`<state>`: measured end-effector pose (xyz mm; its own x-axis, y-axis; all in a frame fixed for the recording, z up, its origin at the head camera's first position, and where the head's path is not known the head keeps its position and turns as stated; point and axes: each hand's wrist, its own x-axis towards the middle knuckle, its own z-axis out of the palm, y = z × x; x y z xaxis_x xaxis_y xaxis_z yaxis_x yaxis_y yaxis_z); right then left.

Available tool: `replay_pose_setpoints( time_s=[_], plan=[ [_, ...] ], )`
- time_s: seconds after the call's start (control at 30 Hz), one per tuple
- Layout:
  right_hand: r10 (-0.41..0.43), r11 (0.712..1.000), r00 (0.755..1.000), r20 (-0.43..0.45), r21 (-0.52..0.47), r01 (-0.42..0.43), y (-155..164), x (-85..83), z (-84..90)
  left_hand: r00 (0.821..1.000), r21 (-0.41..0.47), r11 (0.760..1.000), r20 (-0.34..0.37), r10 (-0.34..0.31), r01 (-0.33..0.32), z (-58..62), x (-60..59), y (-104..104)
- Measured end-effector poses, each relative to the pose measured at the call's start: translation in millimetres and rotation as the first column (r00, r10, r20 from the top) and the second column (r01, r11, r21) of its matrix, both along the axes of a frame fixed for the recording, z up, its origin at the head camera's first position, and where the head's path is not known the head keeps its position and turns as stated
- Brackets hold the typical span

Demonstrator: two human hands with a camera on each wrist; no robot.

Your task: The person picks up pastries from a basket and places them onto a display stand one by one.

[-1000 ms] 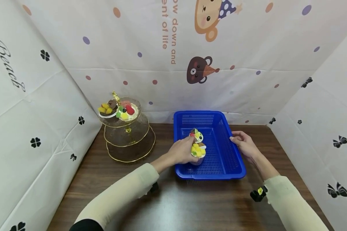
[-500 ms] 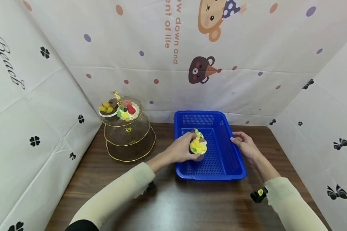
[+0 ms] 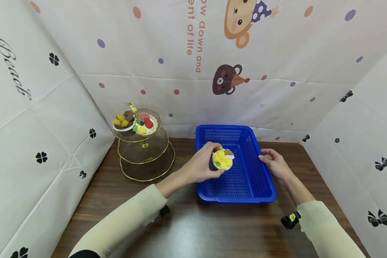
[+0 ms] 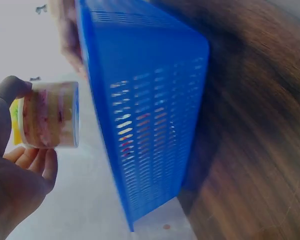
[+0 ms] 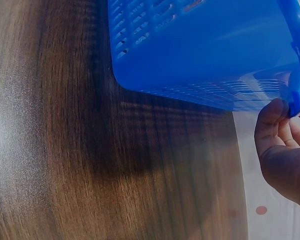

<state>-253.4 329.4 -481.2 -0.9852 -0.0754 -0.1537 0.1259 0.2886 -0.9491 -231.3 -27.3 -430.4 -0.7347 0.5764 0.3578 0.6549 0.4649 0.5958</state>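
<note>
My left hand [image 3: 198, 165] grips a dessert cup [image 3: 222, 159] topped with yellow cubes and a brown-and-white piece. In the left wrist view, pink and cream layers show through the clear wall of the cup [image 4: 49, 115], which is raised above the rim of a blue plastic basket [image 3: 238, 199]. The thumb and curled fingers go round its sides. At the basket's right side, my right hand [image 3: 275, 164] pinches the rim between thumb and fingers. Red and yellow bits show through the basket's holes in the left wrist view; in the head view the held cup mostly covers that spot.
Left of the basket stands a three-tier clear stand [image 3: 132, 148] with gold edges. Its top tier bears a fruit-topped dessert [image 3: 146, 125] and a chocolate one with yellow chunks [image 3: 122, 123]. Printed white sheets [image 3: 122, 57] enclose the wooden table [image 3: 193, 229] at back and sides.
My left hand has lifted the dessert cup and moved slightly up and right, covering most of the other dessert behind it. My right hand stays on the rim; the head view has shifted slightly.
</note>
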Motion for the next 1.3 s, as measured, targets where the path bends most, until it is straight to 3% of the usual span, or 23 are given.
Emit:
replay_pose_setpoints(
  time_s=[0.43,0.6,0.73,1.07,1.3],
  plan=[
    [-0.004,0.999,1.0,0.011,-0.047,0.004,0.4,0.6,-0.8,0.993,0.114,0.991,-0.085,0.087,-0.077,15.0,16.9,-21.1],
    [-0.005,0.999,1.0,0.003,-0.037,0.005,-0.1,2.0,-1.1,0.99,0.142,0.984,-0.081,0.118,-0.106,20.5,27.3,-31.5],
    [-0.008,1.0,1.0,0.01,-0.023,0.008,-0.8,2.4,0.3,0.982,0.155,0.974,-0.067,0.178,-0.166,20.0,31.1,-42.2],
    [-0.007,0.999,1.0,0.01,-0.034,0.007,0.4,1.5,1.1,0.927,0.24,0.901,-0.009,0.374,-0.362,6.5,31.0,-71.6],
    [-0.002,0.999,1.0,0.017,-0.047,0.002,2.2,2.2,-0.1,0.889,0.299,0.846,0.019,0.457,-0.441,2.5,28.7,-86.2]
  ],
)
